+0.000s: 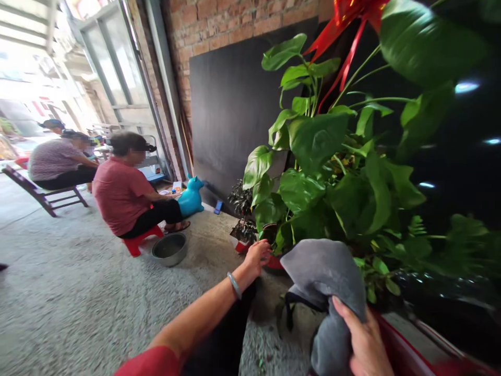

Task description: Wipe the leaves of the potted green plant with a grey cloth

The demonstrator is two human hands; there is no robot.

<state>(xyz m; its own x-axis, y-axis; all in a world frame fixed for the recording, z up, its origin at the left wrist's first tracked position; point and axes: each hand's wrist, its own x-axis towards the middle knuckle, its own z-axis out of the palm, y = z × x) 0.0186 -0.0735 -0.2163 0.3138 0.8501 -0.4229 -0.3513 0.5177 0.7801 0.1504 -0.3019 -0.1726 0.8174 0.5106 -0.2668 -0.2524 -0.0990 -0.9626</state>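
The right hand (366,339), at 5 o'clock in the view, has its fingers clamped on a grey cloth (324,271); the thumb lies across the fabric and the cloth bunches up above the hand, just below the big plant (332,172). The left hand (256,256) reaches forward to about 6 o'clock, its fingers curled loosely together at the red pot (274,262) under the leaves; whether they grip the rim cannot be told. A bracelet (234,285) sits on that wrist. A smaller dark-leaved plant (243,211) stands just beside the pot, toward 9 o'clock of it. A red ribbon (346,31) hangs at 1 o'clock. On the floor (78,297), toward 9 o'clock, a person in a red shirt (123,190) sits on a red stool (139,243), with a metal basin (169,248) near and a blue animal figure (191,197) beyond. Another person (58,162) sits farther off, at 10 o'clock.
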